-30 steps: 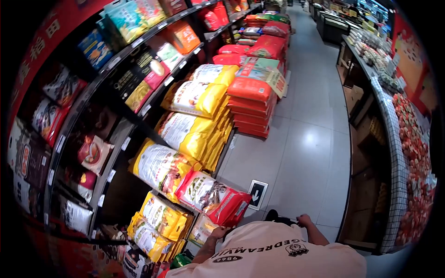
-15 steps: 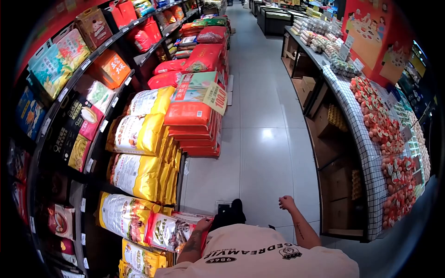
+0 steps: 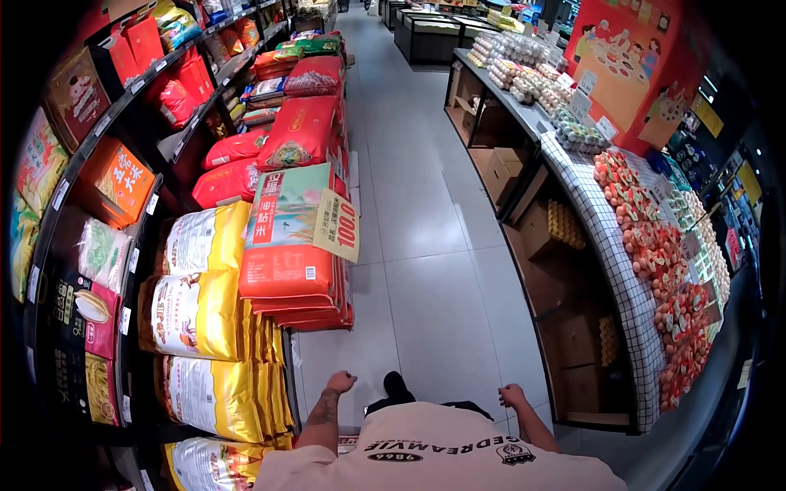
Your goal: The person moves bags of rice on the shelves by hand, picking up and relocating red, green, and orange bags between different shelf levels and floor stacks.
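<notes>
My left hand (image 3: 341,381) hangs over the grey floor, its fingers curled loosely inward with nothing visible in them. Beside it, to the left, are stacked yellow-and-white rice bags (image 3: 209,391). Ahead of this hand stands a pile of red rice bags (image 3: 286,274), topped by a green-and-red bag with a yellow price sign (image 3: 337,225). My right hand (image 3: 512,396) is low on the other side of my body. Its fingers are also curled, no object shows in them, and it touches nothing. The nearest thing to it is the open-fronted display counter (image 3: 536,307).
Packaged goods fill the dark shelves (image 3: 70,184) on the left. Packs of eggs (image 3: 655,262) lie on a checked cloth (image 3: 602,245) over the curved counter at right, with cardboard boxes (image 3: 501,176) beneath. The tiled aisle (image 3: 422,245) runs forward between them. A red printed panel (image 3: 618,69) rises behind the eggs.
My view has moved forward along the aisle, so the red pile is closer. My left hand has swung forward from beside the bags to over the floor; the right hand sits slightly lower.
</notes>
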A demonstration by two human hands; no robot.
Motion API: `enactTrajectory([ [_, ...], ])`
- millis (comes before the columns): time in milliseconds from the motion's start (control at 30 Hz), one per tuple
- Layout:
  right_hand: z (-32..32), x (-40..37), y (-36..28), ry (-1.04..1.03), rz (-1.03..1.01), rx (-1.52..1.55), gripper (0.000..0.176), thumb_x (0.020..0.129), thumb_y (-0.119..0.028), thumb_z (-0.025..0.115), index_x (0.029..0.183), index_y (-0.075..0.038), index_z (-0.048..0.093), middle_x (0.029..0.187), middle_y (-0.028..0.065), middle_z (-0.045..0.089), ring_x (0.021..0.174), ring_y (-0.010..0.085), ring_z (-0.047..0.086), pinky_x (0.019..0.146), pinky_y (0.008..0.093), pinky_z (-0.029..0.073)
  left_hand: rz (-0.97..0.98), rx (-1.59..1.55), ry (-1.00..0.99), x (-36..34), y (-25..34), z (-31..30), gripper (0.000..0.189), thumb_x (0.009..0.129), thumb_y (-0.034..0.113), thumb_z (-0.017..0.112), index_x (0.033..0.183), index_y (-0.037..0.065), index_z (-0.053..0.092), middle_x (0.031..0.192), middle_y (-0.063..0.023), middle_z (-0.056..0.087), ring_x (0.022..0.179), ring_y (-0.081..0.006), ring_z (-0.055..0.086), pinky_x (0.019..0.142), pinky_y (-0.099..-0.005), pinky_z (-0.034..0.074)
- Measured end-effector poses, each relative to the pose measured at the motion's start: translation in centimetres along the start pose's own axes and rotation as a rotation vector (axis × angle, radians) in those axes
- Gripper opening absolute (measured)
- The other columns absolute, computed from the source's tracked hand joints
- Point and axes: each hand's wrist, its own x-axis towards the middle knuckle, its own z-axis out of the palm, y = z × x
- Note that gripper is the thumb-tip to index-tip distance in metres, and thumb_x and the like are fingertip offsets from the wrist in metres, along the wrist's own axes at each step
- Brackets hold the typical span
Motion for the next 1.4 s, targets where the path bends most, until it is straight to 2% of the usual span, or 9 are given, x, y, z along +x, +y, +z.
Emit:
enactTrajectory([
  [233,0.7,2.6,-14.3,0.035,-0.128,0.157,0.021,0.083,-0.022,0.055,0.087,-0.001,0.057,0.067,0.0090,0.059,0.047,0.0169,0.056,0.041,0.0279,0.044,0.240,-0.302,0.348,10.0,8.4,-16.0,0.034,0.077,0.030,0.061,0.090,-0.001,0.063,0.083,-0.0206,0.064,0.083,-0.0326,0.062,0.076,-0.0400,0.047],
  [333,1.5,4.4,-18.1,-0.055,-0.094,0.054,0.023,0.083,-0.023,0.056,0.089,-0.001,0.057,0.069,0.0102,0.060,0.049,0.0186,0.058,0.042,0.0293,0.045,0.127,-0.352,0.289,7.7,13.3,-22.0,0.035,0.076,0.030,0.062,0.094,0.001,0.063,0.087,-0.0219,0.062,0.086,-0.0336,0.060,0.078,-0.0408,0.047],
  [533,1.4,11.7,-23.2,-0.149,0.001,-0.053,0.026,0.084,-0.024,0.056,0.090,0.001,0.057,0.071,0.0144,0.061,0.050,0.0235,0.060,0.041,0.0327,0.046,0.142,0.049,0.664,15.8,10.4,-25.7,0.043,0.073,0.028,0.062,0.108,0.004,0.055,0.113,-0.0214,0.047,0.102,-0.0392,0.049,0.084,-0.0456,0.044],
  [667,-0.3,18.4,-27.9,-0.163,0.014,-0.118,0.027,0.082,-0.023,0.056,0.091,0.002,0.058,0.073,0.0160,0.062,0.050,0.0253,0.060,0.042,0.0345,0.047,-0.047,0.123,0.748,19.0,10.6,-29.0,0.054,0.073,0.033,0.060,0.119,0.008,0.046,0.126,-0.0209,0.038,0.113,-0.0411,0.040,0.087,-0.0501,0.043],
  [800,-2.7,25.3,-38.0,-0.200,0.017,-0.134,0.027,0.081,-0.023,0.056,0.091,0.002,0.058,0.073,0.0154,0.063,0.051,0.0258,0.060,0.042,0.0356,0.048,-0.222,0.103,0.634,20.5,12.3,-32.1,0.068,0.070,0.040,0.063,0.129,0.016,0.041,0.138,-0.0198,0.024,0.125,-0.0406,0.027,0.090,-0.0534,0.041],
  [1033,-6.4,32.2,-60.0,-0.050,-0.344,-0.047,0.027,0.082,-0.023,0.055,0.091,0.002,0.057,0.069,0.0118,0.061,0.052,0.0187,0.059,0.043,0.0296,0.046,-0.198,0.193,0.646,30.8,12.0,-37.9,0.076,0.065,0.051,0.063,0.132,0.023,0.041,0.144,-0.0228,0.016,0.129,-0.0501,0.016,0.100,-0.0577,0.028],
  [1133,-6.6,34.5,-66.7,-0.056,-0.407,-0.120,0.027,0.083,-0.023,0.056,0.090,0.003,0.058,0.069,0.0115,0.061,0.053,0.0184,0.059,0.045,0.0290,0.047,-0.315,0.038,0.552,31.0,19.6,-44.0,0.076,0.067,0.050,0.064,0.133,0.023,0.040,0.147,-0.0152,0.013,0.130,-0.0511,0.010,0.096,-0.0680,0.021],
  [1267,-6.4,37.5,-72.6,-0.051,-0.426,-0.140,0.028,0.082,-0.024,0.057,0.092,0.002,0.059,0.070,0.0109,0.062,0.053,0.0176,0.060,0.045,0.0287,0.047,-0.206,0.103,0.679,37.3,21.1,-48.1,0.072,0.071,0.046,0.064,0.135,0.022,0.039,0.147,-0.0150,0.014,0.131,-0.0495,0.009,0.093,-0.0712,0.019],
  [1400,-8.2,40.4,-75.6,-0.067,-0.339,-0.271,0.027,0.083,-0.024,0.057,0.092,0.001,0.060,0.070,0.0097,0.063,0.054,0.0167,0.061,0.045,0.0282,0.047,-0.155,-0.013,0.749,45.8,22.6,-53.8,0.058,0.075,0.038,0.063,0.127,0.015,0.048,0.138,-0.0195,0.030,0.127,-0.0427,0.025,0.094,-0.0660,0.025],
])
